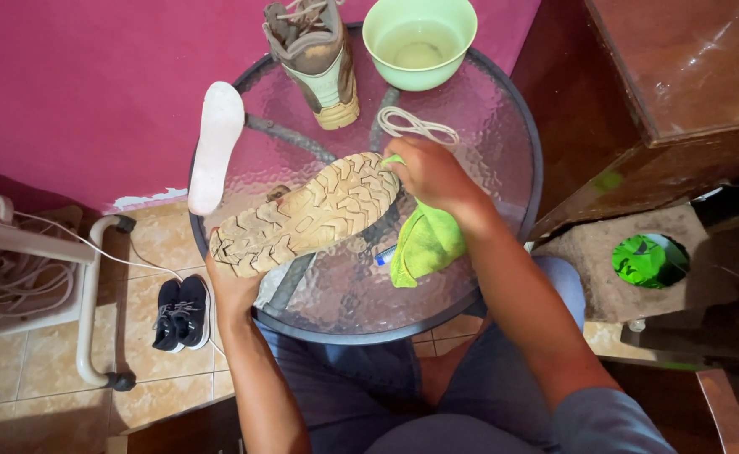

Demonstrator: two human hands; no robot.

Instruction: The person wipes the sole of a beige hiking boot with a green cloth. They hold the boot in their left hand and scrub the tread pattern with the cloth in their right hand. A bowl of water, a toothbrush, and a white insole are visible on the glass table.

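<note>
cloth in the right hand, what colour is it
Bright yellow-green; the cloth shows best in the head view, under the right hand.

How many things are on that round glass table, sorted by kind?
Tan shoes: 2, one held sole-up by the left hand, one upright
White insole: 1
Green bowl: 1
White shoelace: 1
Green cloth, under the right hand: 1
Small blue item, partly hidden: 1
Total: 7

A magenta painted wall (92, 84) rises behind the round textured-glass desk (504, 126). Beige glazed floor tiles (159, 244) lie below, with a white metal frame (92, 311) at left and a dark polished wooden cabinet (664, 101) at right.
</note>
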